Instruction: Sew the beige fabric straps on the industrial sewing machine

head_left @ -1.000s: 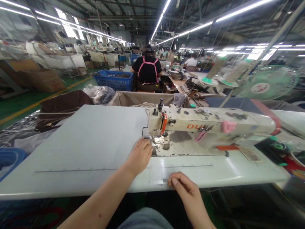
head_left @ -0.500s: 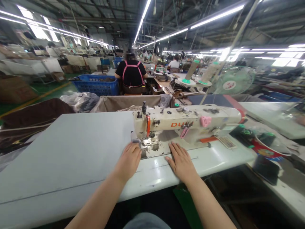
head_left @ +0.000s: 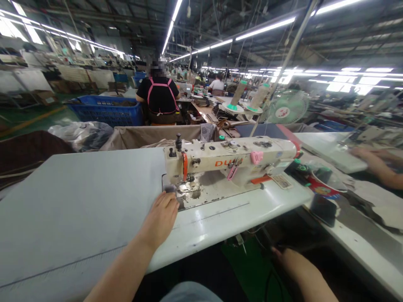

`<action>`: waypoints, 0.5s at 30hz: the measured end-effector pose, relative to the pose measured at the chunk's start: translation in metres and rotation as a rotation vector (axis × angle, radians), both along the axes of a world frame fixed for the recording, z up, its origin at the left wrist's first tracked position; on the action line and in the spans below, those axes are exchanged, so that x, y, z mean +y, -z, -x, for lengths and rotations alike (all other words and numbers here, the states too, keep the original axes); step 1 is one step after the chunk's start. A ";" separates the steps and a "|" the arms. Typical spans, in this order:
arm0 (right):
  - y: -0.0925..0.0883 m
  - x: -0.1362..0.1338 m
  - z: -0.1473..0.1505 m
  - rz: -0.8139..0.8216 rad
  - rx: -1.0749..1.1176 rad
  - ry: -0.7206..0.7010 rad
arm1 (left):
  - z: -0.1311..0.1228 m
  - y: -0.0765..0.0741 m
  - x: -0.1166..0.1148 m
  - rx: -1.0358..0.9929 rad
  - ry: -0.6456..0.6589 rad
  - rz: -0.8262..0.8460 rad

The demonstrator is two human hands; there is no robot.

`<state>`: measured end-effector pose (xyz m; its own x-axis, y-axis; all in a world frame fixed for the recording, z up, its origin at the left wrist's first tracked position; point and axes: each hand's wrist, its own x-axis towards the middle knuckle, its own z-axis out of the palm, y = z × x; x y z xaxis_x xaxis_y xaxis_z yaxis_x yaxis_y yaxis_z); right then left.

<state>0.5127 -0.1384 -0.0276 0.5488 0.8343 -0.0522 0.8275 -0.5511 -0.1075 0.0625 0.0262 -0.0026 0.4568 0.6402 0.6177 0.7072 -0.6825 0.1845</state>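
My left hand [head_left: 162,218] lies on the sewing machine's bed beside the needle area, fingers stretched forward and nothing seen in them. The white sewing machine [head_left: 229,161] has an orange guard [head_left: 184,167] by its needle and a pink clip [head_left: 256,157] on its arm. Its worn metal plate [head_left: 204,195] shows to the right of my left hand. My right hand [head_left: 294,262] is below the table's front edge, at the right, in shadow. Its fingertips are dark and blurred, so whether they hold anything cannot be made out.
The white tabletop [head_left: 94,197] carries a printed ruler line. A dark phone [head_left: 323,209] lies on the side surface at right, near thread spools. Another person's arms [head_left: 378,161] reach in at far right. Ahead are a fabric bin [head_left: 151,135], a blue basket [head_left: 107,110] and a fan [head_left: 285,107].
My right hand has left the machine bed and dropped below the table edge to the right. My left hand stays by the needle area. The view has turned slightly right.
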 end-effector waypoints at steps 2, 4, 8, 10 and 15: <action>0.001 -0.004 0.003 0.179 0.128 -0.033 | -0.002 -0.001 0.000 0.013 -0.002 0.021; 0.006 0.000 0.020 0.330 0.241 -0.094 | -0.003 -0.001 0.000 0.044 -0.005 0.026; 0.020 0.020 0.081 0.377 0.302 -0.262 | -0.005 -0.002 -0.002 0.113 -0.022 -0.004; 0.027 0.026 0.116 0.344 0.335 -0.382 | -0.004 -0.003 -0.005 0.160 -0.034 -0.020; 0.062 0.022 0.178 0.137 0.459 -0.667 | -0.001 -0.011 -0.017 0.269 -0.022 -0.071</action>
